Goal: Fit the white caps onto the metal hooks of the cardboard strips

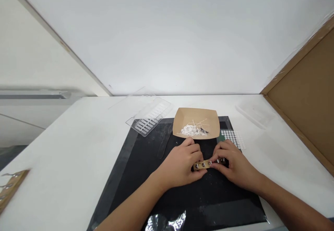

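Over the black mat I hold a narrow tan and dark-brown strip with several small shiny metal fittings. My left hand is closed round its left end, thumb in front and fingers behind. The fingers of my right hand pinch it farther right, near one of the fittings. Just beyond my hands stands a brown paper tray with white scraps and thin pale sticks in it. A sheet of white round stickers lies behind my right hand.
Clear plastic trays with white pieces lie at the back left, partly on the mat. Another clear container is at the back right. A wooden piece with metal hooks lies at far left. A cardboard panel borders the right.
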Available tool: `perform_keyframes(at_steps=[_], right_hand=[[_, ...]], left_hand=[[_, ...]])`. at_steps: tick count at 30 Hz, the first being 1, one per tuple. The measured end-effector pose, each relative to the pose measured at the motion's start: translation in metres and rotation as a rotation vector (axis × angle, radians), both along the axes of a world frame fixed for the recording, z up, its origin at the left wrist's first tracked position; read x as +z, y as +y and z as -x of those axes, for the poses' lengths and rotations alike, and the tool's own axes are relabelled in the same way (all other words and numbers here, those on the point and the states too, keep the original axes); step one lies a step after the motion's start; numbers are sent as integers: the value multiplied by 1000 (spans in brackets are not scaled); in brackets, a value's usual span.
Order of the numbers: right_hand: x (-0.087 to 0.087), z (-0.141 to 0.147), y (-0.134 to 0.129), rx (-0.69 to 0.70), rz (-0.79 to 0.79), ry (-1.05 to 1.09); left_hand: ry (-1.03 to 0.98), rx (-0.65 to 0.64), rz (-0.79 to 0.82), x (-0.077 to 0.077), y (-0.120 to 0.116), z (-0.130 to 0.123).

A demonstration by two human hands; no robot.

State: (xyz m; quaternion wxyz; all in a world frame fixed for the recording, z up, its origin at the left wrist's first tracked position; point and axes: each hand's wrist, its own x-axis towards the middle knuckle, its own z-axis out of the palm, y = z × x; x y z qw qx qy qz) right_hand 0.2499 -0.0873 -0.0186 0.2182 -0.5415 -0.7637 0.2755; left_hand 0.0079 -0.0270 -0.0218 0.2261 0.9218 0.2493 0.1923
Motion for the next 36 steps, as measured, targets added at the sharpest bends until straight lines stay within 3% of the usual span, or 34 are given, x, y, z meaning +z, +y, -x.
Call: perform_keyframes(at_steps=[10, 17, 30, 36], right_hand=[[3, -9, 5, -71, -18, -31], [-3, -12, 6, -39, -84, -65], [-9, -8, 1, -75, -43, 170], [-6, -7, -2, -110, -107, 248]], left_hand=[[4, 4, 3, -1, 0, 0], [11, 15, 12, -1, -1, -1], [0, 64, 40, -3, -2, -5], [-5, 51, 16, -4, 0, -3]])
